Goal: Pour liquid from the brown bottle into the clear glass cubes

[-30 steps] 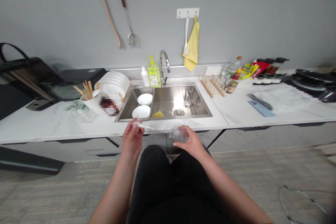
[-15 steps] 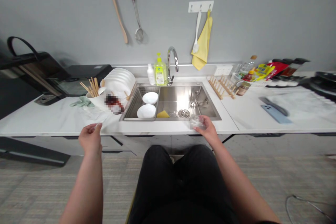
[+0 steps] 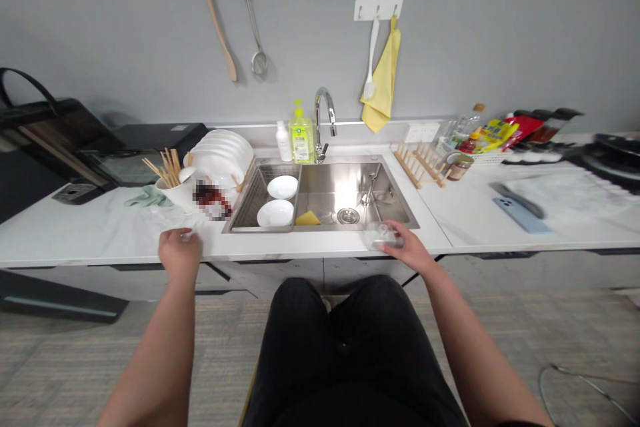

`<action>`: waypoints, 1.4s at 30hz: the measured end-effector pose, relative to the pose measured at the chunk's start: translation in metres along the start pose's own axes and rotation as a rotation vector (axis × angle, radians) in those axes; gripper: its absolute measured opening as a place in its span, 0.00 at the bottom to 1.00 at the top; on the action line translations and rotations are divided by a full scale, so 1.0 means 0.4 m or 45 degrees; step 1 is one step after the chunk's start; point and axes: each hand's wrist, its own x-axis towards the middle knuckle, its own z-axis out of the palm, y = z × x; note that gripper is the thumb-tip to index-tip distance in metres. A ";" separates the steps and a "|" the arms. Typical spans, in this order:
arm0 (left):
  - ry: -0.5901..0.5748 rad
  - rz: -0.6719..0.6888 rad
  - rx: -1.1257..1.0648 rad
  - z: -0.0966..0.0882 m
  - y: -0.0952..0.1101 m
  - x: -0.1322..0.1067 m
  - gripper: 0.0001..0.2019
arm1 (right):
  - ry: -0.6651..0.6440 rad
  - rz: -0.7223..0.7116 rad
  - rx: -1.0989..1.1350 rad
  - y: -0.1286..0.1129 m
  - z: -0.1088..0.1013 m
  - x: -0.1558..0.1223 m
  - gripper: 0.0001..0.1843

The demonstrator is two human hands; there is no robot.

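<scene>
My right hand (image 3: 407, 245) grips a clear see-through container (image 3: 383, 235) by its right side, just over the front rim of the sink (image 3: 345, 229). Its exact kind is blurred. My left hand (image 3: 180, 252) is closed at the counter's front edge, left of the sink. A small whitish bit shows at its fingertips, too small to name. Beyond that hand, a white pot (image 3: 175, 195) holds chopsticks (image 3: 170, 170) and a white ladle, beside a pixelated dark red item (image 3: 213, 199).
White plates (image 3: 220, 155) stand in a rack at the left. Two white bowls (image 3: 276, 213) sit in the sink's left basket, with a yellow sponge (image 3: 307, 218) beside it. A faucet (image 3: 323, 121) and soap bottle (image 3: 301, 137) stand behind. At right are a wooden rack (image 3: 423, 163) and a phone (image 3: 520, 213).
My right hand has shifted slightly right and tilted the clear container. My left hand has moved a little right and turned, with its back now towards me. The view has shifted slightly.
</scene>
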 end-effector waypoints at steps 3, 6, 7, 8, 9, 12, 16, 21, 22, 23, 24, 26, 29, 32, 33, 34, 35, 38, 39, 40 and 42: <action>-0.047 0.022 0.016 0.009 -0.001 0.001 0.08 | 0.002 0.001 -0.003 0.000 0.005 0.000 0.47; -0.077 0.074 0.053 0.014 -0.012 0.005 0.10 | -0.001 -0.009 -0.014 0.009 0.005 0.000 0.49; -0.083 0.096 0.053 0.015 -0.017 0.006 0.10 | 0.001 -0.010 -0.023 0.012 0.005 0.000 0.50; -0.086 0.116 0.049 0.016 -0.021 0.006 0.11 | 0.003 -0.010 -0.032 0.015 0.004 0.001 0.51; -0.087 0.132 0.044 0.016 -0.025 0.007 0.11 | 0.004 -0.008 -0.040 0.018 0.004 0.002 0.51; -0.087 0.166 0.023 0.016 -0.032 0.004 0.11 | 0.006 -0.002 -0.039 0.019 0.003 0.003 0.53; -0.086 0.152 -0.012 0.008 -0.026 -0.006 0.11 | -0.001 0.000 0.006 0.011 -0.002 0.002 0.56; -0.063 0.133 -0.013 -0.010 -0.002 -0.006 0.15 | -0.037 -0.002 0.018 0.012 -0.017 -0.005 0.62; -0.041 0.116 -0.040 -0.010 0.008 0.003 0.18 | -0.047 -0.009 0.023 0.015 -0.022 -0.008 0.63; -0.019 0.095 -0.092 -0.008 0.021 0.016 0.22 | -0.056 -0.021 0.030 0.019 -0.026 -0.013 0.64; -0.007 0.071 -0.169 -0.004 0.037 0.033 0.27 | -0.055 -0.039 0.037 0.023 -0.031 -0.019 0.64; -0.024 0.015 -0.372 0.014 0.078 0.075 0.41 | 0.004 -0.087 0.052 0.029 -0.042 -0.033 0.61; -0.106 -0.137 -0.584 0.052 0.145 0.137 0.53 | 0.222 -0.172 0.069 0.033 -0.058 -0.057 0.51; -0.197 -0.285 -0.564 0.080 0.199 0.170 0.52 | 0.494 -0.251 0.062 0.022 -0.071 -0.080 0.44; -0.222 -0.315 -0.518 0.085 0.211 0.174 0.49 | 0.573 -0.277 0.057 0.014 -0.075 -0.087 0.42; -0.240 -0.338 -0.463 0.087 0.220 0.174 0.46 | 0.643 -0.299 0.053 0.005 -0.078 -0.094 0.41; -0.246 -0.356 -0.409 0.086 0.227 0.172 0.42 | 0.698 -0.315 0.048 -0.006 -0.081 -0.100 0.40; -0.210 -0.352 -0.304 0.072 0.241 0.151 0.36 | 0.790 -0.322 0.026 -0.052 -0.087 -0.118 0.39; -0.183 -0.321 -0.289 0.065 0.247 0.138 0.36 | 0.805 -0.310 0.016 -0.073 -0.088 -0.123 0.38; -0.144 -0.278 -0.288 0.055 0.255 0.120 0.36 | 0.805 -0.294 -0.001 -0.098 -0.088 -0.127 0.37; -0.079 -0.180 -0.365 0.030 0.280 0.064 0.38 | 0.746 -0.261 -0.055 -0.159 -0.082 -0.133 0.29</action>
